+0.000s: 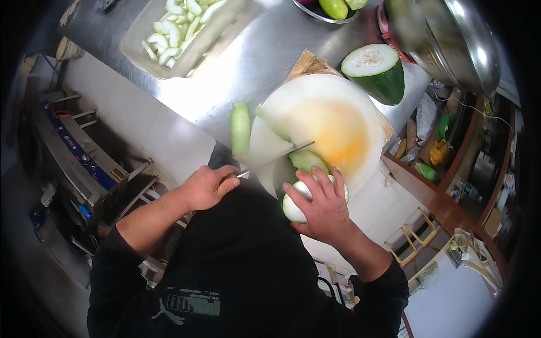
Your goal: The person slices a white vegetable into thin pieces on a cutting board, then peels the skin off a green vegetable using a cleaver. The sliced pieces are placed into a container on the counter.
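Observation:
My left hand is closed around the handle of a kitchen knife, whose blade reaches over a round white cutting board with an orange stain. Under the spread fingers of my right hand is a piece of winter melon with a pale cut face, at the board's near edge. Pale green melon pieces, one a wedge, lie close to the blade. A peeled light green piece rests left of the board. Beyond the board's right side stands a cut winter melon half with dark green rind.
A plastic tub of pale cut slices stands at the back left of the steel table. A metal bowl with vegetables is at the back, and a large metal pan at the back right. Shelves with goods stand at the right.

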### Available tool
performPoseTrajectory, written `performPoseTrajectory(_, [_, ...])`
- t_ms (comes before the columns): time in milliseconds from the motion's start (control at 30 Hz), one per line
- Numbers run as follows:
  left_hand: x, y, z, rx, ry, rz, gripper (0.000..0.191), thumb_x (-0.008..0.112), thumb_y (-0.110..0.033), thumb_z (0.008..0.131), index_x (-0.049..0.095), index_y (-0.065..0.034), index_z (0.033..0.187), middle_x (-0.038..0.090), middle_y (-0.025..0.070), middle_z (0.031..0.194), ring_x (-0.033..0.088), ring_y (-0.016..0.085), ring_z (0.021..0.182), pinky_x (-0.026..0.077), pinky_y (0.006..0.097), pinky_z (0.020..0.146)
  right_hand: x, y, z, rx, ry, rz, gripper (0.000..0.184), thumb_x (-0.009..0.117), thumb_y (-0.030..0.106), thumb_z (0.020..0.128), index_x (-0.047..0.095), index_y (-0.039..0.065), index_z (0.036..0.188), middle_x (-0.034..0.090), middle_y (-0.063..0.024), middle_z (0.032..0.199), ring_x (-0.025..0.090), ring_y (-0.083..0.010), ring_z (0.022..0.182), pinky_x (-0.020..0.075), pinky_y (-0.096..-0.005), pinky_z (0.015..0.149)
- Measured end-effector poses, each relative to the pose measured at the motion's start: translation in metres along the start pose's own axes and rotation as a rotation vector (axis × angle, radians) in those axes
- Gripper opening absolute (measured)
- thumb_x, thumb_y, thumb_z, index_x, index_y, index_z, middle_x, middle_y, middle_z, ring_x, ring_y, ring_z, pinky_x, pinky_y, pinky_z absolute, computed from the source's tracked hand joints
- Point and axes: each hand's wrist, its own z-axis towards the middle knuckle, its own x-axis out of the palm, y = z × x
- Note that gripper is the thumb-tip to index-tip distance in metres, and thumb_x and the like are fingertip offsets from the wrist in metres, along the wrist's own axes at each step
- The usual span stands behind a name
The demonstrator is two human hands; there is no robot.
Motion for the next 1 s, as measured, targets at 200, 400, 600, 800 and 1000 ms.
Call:
performPoseTrajectory(200, [-0.021,-0.012,0.013,-0.051,-0.149,0.16,0.041,0.058,-0.043,0.106,0.064,-0.0064,0.125,0.072,0.0211,0.085,0.069,0.047,0.083,0.056,0.0543,0.075,0.008,-0.013,-0.005,0.277,-0.349,-0.107,0.093,0.088,0.043,0.06,0.059,0.014,0.144,0.047,-0.0189,0.145,0.042,-0.0447,0.136,0.0305,-0.0657,0.114])
performPoseTrajectory(400, [-0.023,-0.025,0.01,0.235,-0.293,0.477,0.043,0.07,-0.039,0.098,0.064,-0.0052,0.125,0.074,0.0116,0.08,0.072,0.035,0.073,0.057,0.0468,0.063,0.004,-0.022,-0.015,0.277,-0.364,-0.136,0.093,0.085,0.045,0.07,0.053,0.006,0.148,0.042,-0.0215,0.156,0.039,-0.0477,0.141,0.0266,-0.0671,0.117])
performPoseTrajectory(600, [-0.058,-0.008,-0.006,0.387,-0.481,0.781,0.057,0.084,-0.04,0.082,0.069,-0.0085,0.128,0.062,0.0056,0.072,0.066,0.027,0.062,0.056,0.0379,0.061,-0.031,-0.007,0.021,0.098,-0.253,0.157,0.089,0.076,0.047,0.087,0.044,-0.003,0.153,0.039,-0.0237,0.164,0.031,-0.044,0.155,0.0228,-0.0599,0.126])
performPoseTrajectory(800, [-0.071,-0.007,-0.02,0.393,-0.436,0.845,0.059,0.088,-0.035,0.078,0.068,-0.01,0.127,0.064,0.0053,0.072,0.067,0.026,0.066,0.056,0.0392,0.062,-0.021,0.0,0.111,0.105,0.021,0.088,0.089,0.063,0.059,0.097,0.041,-0.004,0.156,0.036,-0.0219,0.167,0.028,-0.0367,0.158,0.0215,-0.051,0.129])
performPoseTrajectory(1000, [-0.07,0.002,-0.039,0.388,-0.42,0.734,0.052,0.084,-0.036,0.084,0.067,-0.0095,0.125,0.065,0.0082,0.069,0.069,0.029,0.063,0.057,0.0403,0.06,-0.032,-0.031,0.149,0.444,0.189,0.055,0.08,0.051,0.057,0.104,0.044,-0.004,0.155,0.033,-0.0239,0.168,0.028,-0.0365,0.158,0.0213,-0.0493,0.129])
